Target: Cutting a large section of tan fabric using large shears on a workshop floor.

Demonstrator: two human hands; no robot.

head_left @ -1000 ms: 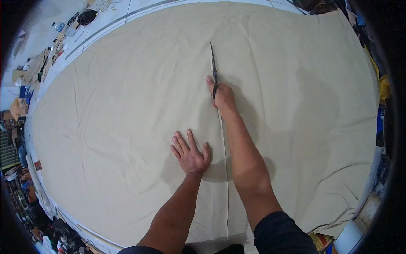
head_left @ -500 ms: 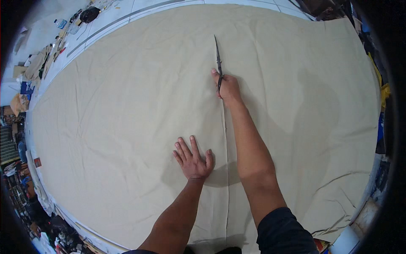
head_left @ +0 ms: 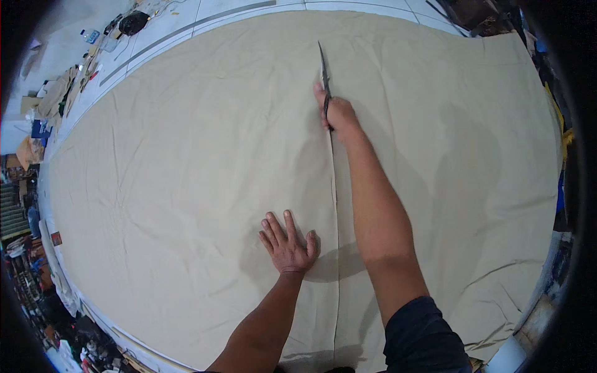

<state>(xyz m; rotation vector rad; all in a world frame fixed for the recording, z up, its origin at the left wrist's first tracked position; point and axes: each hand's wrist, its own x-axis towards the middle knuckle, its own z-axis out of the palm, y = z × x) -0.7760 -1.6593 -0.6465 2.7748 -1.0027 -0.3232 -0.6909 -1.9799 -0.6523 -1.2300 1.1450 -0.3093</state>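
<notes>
A wide sheet of beige fabric [head_left: 186, 155] is spread out before me. My right hand [head_left: 340, 113], arm stretched far forward, is closed around the handles of dark scissors [head_left: 325, 74]. Their blades point away from me along the cloth. From the scissors a long, nearly straight cut [head_left: 336, 217] runs back toward me, its edges lying close together. My left hand [head_left: 290, 245] rests flat on the fabric to the left of the cut, fingers spread, holding nothing.
Pale floor tiles [head_left: 217, 12] show past the far edge. Plastic bottles [head_left: 89, 35] and a black bundle [head_left: 133, 23] lie at the far left, mixed clutter [head_left: 31, 280] down the near left. Creases [head_left: 497, 273] ripple the cloth at the right.
My right hand and the scissors have moved farther forward, and the cut is longer. The left hand keeps its flat place on the cloth while the view shifts slightly.
</notes>
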